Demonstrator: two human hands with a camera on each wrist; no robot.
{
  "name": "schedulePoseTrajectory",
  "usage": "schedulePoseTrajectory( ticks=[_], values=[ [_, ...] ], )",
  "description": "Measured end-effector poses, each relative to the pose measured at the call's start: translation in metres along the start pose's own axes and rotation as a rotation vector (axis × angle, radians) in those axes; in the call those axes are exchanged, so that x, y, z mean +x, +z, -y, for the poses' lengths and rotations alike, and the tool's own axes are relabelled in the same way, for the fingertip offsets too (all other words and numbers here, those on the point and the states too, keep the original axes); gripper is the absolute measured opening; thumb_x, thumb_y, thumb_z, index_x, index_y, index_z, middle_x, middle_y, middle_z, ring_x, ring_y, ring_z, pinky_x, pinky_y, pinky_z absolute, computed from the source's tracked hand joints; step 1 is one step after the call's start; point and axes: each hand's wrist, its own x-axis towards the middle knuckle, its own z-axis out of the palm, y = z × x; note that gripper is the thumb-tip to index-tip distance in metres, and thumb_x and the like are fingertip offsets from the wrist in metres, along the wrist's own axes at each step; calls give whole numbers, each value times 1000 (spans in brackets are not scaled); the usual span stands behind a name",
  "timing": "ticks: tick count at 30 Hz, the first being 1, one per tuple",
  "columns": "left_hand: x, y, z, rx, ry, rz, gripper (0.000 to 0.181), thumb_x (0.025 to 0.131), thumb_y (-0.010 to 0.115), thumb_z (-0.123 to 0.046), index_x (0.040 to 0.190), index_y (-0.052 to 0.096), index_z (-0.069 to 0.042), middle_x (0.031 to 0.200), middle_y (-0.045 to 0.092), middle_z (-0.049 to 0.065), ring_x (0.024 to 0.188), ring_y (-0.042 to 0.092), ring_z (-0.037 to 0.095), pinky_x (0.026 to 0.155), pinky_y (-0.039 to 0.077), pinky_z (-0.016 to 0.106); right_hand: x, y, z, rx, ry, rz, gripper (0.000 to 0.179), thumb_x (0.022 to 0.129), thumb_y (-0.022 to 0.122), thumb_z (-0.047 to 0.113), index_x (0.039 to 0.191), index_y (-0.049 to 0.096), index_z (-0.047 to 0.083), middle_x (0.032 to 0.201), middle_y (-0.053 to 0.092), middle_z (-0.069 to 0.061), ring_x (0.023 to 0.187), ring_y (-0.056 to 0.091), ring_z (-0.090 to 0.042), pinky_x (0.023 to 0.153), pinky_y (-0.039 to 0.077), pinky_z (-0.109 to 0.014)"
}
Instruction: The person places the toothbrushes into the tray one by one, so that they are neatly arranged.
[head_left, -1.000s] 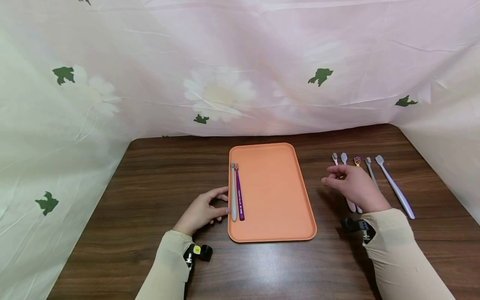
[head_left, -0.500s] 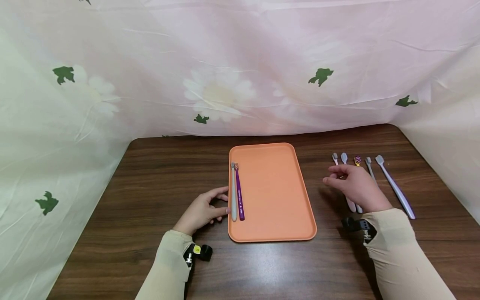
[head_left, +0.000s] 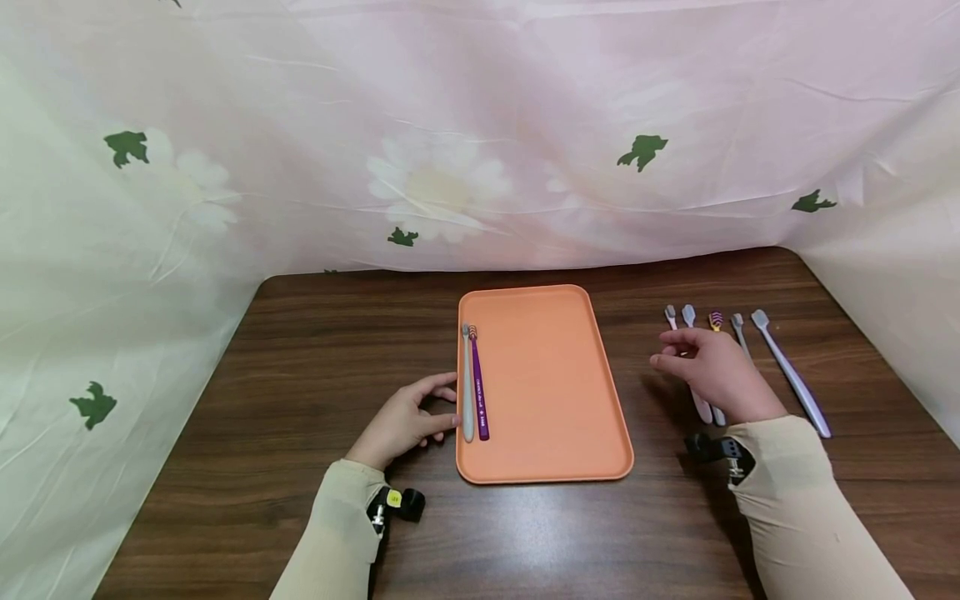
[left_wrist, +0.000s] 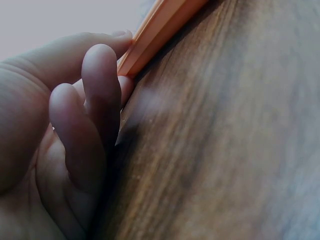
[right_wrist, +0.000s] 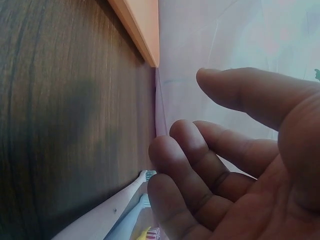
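Note:
My left hand [head_left: 397, 423] is at the left edge of an orange tray [head_left: 547, 383]. In the left wrist view, its thumb and a finger pinch the tray's rim [left_wrist: 145, 47]. Inside the tray, along that side, lie a grey toothbrush [head_left: 468, 396] and a purple toothbrush [head_left: 481, 400]. My right hand [head_left: 716, 375] hovers with loosely bent fingers, holding nothing, over a row of toothbrushes. It partly hides a pale pink toothbrush [right_wrist: 105, 215], a light blue toothbrush [head_left: 688, 315], a yellow toothbrush [head_left: 716, 322] with purple bristles and a grey toothbrush [head_left: 738, 327].
A lavender toothbrush [head_left: 793, 375] lies at the right end of the row, beyond my right hand. The dark wooden table [head_left: 322, 350] ends at a pale floral cloth [head_left: 525, 150] hanging behind and at both sides.
My right hand has drifted slightly to the right above the toothbrushes. The left hand, the tray and the toothbrushes in it have stayed in place.

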Motion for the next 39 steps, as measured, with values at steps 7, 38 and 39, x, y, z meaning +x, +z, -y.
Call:
schedulePoseTrajectory(
  ticks=[7, 38, 39],
  values=[
    [-1, 0, 0, 14, 0, 6, 58, 78, 75, -28, 131, 51, -30, 110, 58, -2, 63, 60, 20, 47, 48, 34, 1, 0, -2, -3, -4, -7, 50, 86, 65, 33, 119, 57, -3, 97, 63, -13, 87, 57, -25, 66, 45, -31],
    [-1, 0, -1, 23, -3, 3, 58, 78, 76, -27, 130, 51, -31, 110, 58, -3, 64, 61, 21, 48, 49, 36, 3, -2, -7, 12, 49, 27, 56, 87, 63, 38, 125, 52, -2, 110, 61, -19, 97, 58, -29, 73, 47, -40],
    [-1, 0, -1, 23, -3, 2, 58, 78, 76, -27, 130, 51, -31, 110, 58, -3, 64, 61, 21, 48, 49, 35, 3, -2, -7, 12, 50, 29, 57, 87, 63, 38, 125, 52, -2, 111, 61, -19, 97, 58, -30, 74, 47, -40]
  ],
)
